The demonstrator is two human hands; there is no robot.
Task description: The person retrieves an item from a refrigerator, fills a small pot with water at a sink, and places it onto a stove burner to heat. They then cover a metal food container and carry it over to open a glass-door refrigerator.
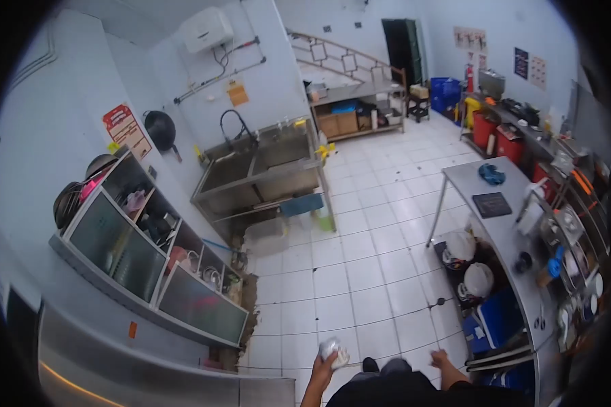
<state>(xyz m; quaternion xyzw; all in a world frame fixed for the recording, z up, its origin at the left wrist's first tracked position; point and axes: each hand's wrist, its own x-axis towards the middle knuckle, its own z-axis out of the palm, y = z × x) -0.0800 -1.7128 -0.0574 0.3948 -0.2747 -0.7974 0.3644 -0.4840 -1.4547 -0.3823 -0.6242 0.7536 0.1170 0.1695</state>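
My left hand [322,370], at the bottom of the head view, is closed around a small see-through plastic bag [333,351] with something whitish in it. What the bag contains is too blurred to name. To the right of my body, my right hand [442,359] hangs low over the tiled floor with its fingers curled in, and nothing shows in it. It is nearest to the steel table [509,178] on the right, apart from it.
A double steel sink [251,178] stands ahead on the left. Closer on that side is a cabinet [115,237] with glass doors. Lidded white buckets [478,279] and a blue crate [499,319] sit under the right table. White floor tiles [360,271] run between them.
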